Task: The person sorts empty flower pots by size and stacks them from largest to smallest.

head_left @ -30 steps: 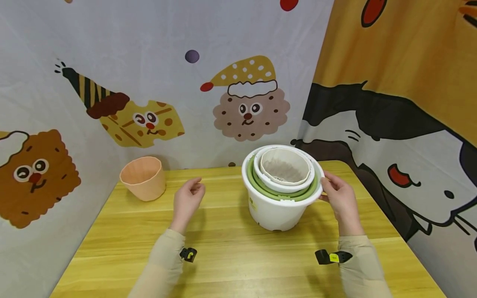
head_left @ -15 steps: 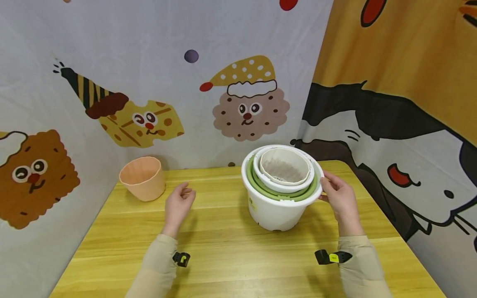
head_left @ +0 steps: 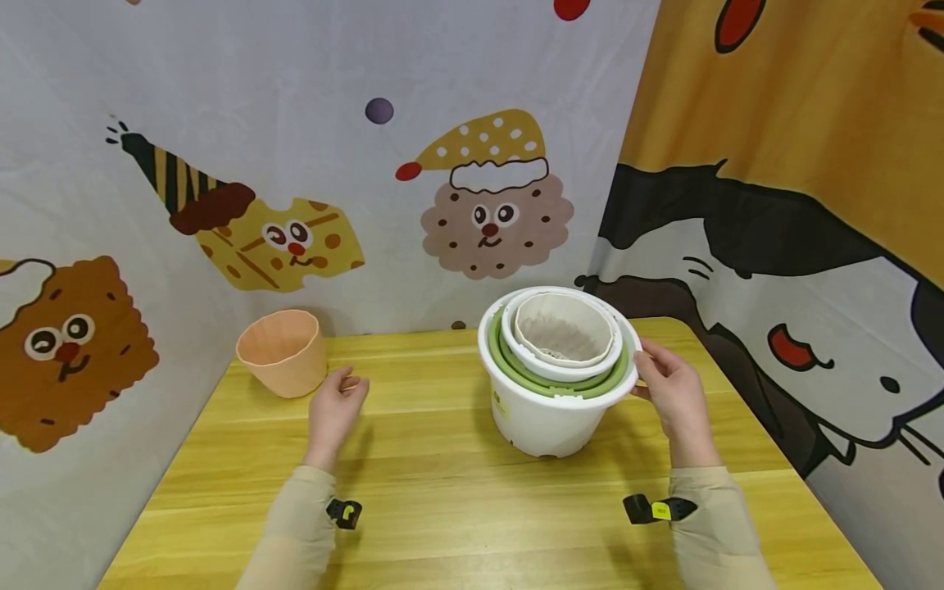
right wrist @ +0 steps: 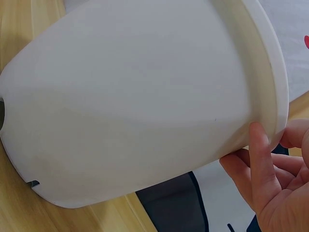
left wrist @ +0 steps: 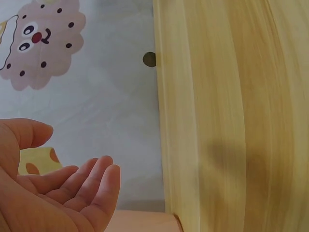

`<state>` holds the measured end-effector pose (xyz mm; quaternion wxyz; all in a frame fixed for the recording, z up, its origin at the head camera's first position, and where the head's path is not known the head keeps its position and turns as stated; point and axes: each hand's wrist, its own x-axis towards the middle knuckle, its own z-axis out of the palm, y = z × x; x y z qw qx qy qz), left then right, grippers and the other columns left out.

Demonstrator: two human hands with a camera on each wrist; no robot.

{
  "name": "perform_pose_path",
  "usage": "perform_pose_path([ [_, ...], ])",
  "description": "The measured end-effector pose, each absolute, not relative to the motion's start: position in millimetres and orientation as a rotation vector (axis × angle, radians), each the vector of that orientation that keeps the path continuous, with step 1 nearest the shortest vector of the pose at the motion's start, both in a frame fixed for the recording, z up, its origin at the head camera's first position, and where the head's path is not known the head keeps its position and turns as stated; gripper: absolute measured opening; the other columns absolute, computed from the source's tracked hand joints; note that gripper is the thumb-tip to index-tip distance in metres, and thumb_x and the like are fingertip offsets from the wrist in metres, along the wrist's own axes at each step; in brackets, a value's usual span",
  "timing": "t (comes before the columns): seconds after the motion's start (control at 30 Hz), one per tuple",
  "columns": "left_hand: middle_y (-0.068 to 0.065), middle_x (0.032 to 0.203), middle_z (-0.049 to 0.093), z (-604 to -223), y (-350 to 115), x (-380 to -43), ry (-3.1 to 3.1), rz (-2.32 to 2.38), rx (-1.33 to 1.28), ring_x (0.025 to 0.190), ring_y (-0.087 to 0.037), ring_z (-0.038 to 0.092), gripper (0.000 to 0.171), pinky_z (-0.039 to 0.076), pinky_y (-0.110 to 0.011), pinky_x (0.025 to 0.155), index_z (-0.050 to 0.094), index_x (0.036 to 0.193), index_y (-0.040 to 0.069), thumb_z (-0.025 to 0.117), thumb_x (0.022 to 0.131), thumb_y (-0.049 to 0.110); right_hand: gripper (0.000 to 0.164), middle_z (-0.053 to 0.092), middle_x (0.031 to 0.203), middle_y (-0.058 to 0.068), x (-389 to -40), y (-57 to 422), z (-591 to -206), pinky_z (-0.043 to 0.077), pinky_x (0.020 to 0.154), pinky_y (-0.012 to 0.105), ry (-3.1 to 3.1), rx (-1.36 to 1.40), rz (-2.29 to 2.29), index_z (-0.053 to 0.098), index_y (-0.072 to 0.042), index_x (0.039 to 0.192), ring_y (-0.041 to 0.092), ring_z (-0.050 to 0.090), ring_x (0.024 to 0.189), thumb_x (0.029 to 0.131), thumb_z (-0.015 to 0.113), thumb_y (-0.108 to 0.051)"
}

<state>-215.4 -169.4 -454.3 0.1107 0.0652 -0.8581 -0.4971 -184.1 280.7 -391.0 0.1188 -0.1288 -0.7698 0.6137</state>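
A large white flowerpot point(head_left: 547, 426) stands on the table at right of centre. Nested inside it are a green pot point(head_left: 516, 370), a smaller white pot point(head_left: 564, 374) and a cream pot point(head_left: 564, 328) on top. My right hand point(head_left: 673, 389) pinches the big pot's rim at its right side; the right wrist view shows the thumb and fingers at the rim of the white flowerpot point(right wrist: 135, 96). My left hand point(head_left: 333, 414) holds nothing, its fingers loosely bent, as the left wrist view shows. Just beyond it to the left stands a peach pot point(head_left: 283, 360).
The wooden table point(head_left: 442, 508) ends at the back against a cartoon-printed curtain point(head_left: 310, 82). A second curtain point(head_left: 774, 221) hangs along the right side. Dark wrist straps point(head_left: 344, 513) sit on both sleeves.
My left hand has moved left and slightly down, closer to the peach pot. The right hand stays on the rim, and the pots have not moved.
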Motion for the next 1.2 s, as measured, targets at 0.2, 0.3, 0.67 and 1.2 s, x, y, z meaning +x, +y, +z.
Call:
perform_pose_path([
  [0.2,-0.03,0.127,0.058,-454,-177,-213,-2.56,-1.483,0.208,0.114,-0.043,0.06,0.053,0.051,-0.05,0.093,0.046,0.14,-0.009,0.058,0.098,0.021,0.047,0.057,0.115,0.012,-184,280,-391,0.056,0.065,0.019,-2.248,-0.382,1.79,0.049,0.001,0.144,0.001,0.059,0.082,0.102,0.054,-0.021],
  [0.3,-0.031,0.129,0.057,-454,-182,-212,-2.568,-1.49,0.225,0.115,-0.044,0.059,0.055,0.051,-0.05,0.093,0.043,0.142,-0.01,0.058,0.098,0.022,0.047,0.057,0.114,0.011,-183,280,-391,0.056,0.066,0.019,-2.243,-0.383,1.792,0.049,0.001,0.143,0.001,0.059,0.082,0.102,0.054,-0.021],
  [0.67,-0.032,0.134,0.052,-456,-201,-210,-2.616,-1.462,0.29,0.118,-0.044,0.055,0.064,0.047,-0.051,0.097,0.035,0.146,-0.011,0.057,0.099,0.026,0.047,0.058,0.113,0.009,-183,280,-391,0.056,0.066,0.019,-2.247,-0.377,1.781,0.049,0.001,0.143,0.001,0.06,0.083,0.102,0.054,-0.021],
  [1.2,-0.034,0.143,0.041,-450,-220,-206,-2.52,-1.504,0.397,0.125,-0.047,0.048,0.077,0.043,-0.055,0.101,0.022,0.15,-0.011,0.056,0.098,0.034,0.048,0.057,0.117,0.012,-183,281,-390,0.056,0.067,0.019,-2.259,-0.368,1.785,0.049,0.001,0.144,0.001,0.06,0.083,0.103,0.053,-0.023],
])
